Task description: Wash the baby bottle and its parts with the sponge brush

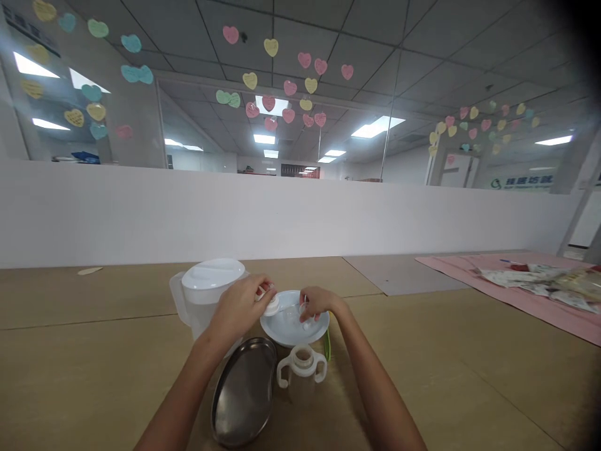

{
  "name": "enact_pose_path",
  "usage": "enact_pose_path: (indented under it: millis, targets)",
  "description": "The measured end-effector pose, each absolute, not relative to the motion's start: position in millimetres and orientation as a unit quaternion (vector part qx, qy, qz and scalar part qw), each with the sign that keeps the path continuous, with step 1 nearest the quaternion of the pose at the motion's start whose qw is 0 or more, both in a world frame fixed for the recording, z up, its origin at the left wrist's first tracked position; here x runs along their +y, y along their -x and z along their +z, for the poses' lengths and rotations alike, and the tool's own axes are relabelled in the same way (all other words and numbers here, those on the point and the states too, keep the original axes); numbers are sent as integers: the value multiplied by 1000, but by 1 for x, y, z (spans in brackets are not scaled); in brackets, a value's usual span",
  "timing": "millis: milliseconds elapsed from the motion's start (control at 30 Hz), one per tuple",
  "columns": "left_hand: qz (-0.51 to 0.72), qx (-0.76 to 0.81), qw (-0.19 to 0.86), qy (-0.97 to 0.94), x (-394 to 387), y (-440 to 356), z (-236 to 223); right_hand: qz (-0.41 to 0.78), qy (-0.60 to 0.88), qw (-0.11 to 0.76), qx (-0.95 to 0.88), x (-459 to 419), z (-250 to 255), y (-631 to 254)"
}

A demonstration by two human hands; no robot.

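Observation:
My left hand [241, 304] is closed on a small white ring-shaped cap [271, 305] at the left rim of a pale blue plate [286, 335]. My right hand [315, 302] is curled over the plate and pinches a small clear piece [306, 316] that I cannot make out well. A white pitcher with a lid [206, 291] stands just left of my left hand. In front of the plate stands a baby bottle with two white handles [302, 366], its top uncovered. An oval steel tray [244, 388] lies at the near left of the bottle.
A green object [327, 344] pokes out from under the plate's right side. A pink cloth [516, 291] with packets [539, 279] lies at the far right of the wooden table. A white partition wall [300, 213] runs behind the table.

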State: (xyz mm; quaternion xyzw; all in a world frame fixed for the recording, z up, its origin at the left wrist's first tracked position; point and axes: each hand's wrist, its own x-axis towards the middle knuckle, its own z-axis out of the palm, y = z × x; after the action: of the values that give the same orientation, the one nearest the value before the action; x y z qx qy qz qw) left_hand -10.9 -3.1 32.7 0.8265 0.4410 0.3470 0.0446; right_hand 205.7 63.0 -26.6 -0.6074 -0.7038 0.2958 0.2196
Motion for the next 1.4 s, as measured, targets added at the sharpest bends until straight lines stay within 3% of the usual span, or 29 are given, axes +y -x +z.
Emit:
enact_pose_path:
  millis: [167,333,533,667,833,967,1067,1233,1400]
  targets:
    - [344,423,52,-836,3,0,22,337,602,149,-708,71,-43,-187]
    - [363,402,87,-836,6,-3,16,338,579,140,-728,72,-49,-174]
    - [390,402,83,-824,10,-4,15,316,514,240,-760,48,-16,-180]
    - [429,399,79,-807,7,-7,19,347,385,323,-792,29,4,-179]
    - [446,376,96,-807,2,-12,19,142,402,400,-812,26,6,-163]
    - [464,351,63,-811,5,-10,18,81,371,433,-818,23,11,-154]
    - [481,358,123,-791,8,-5,20,110,350,433,-823,17,15,-153]
    - [499,354,157,-775,2,3,29,255,321,407,-816,7,21,-157]
    - [505,330,283,-746,-6,6,36,281,297,402,-820,-7,31,-161]
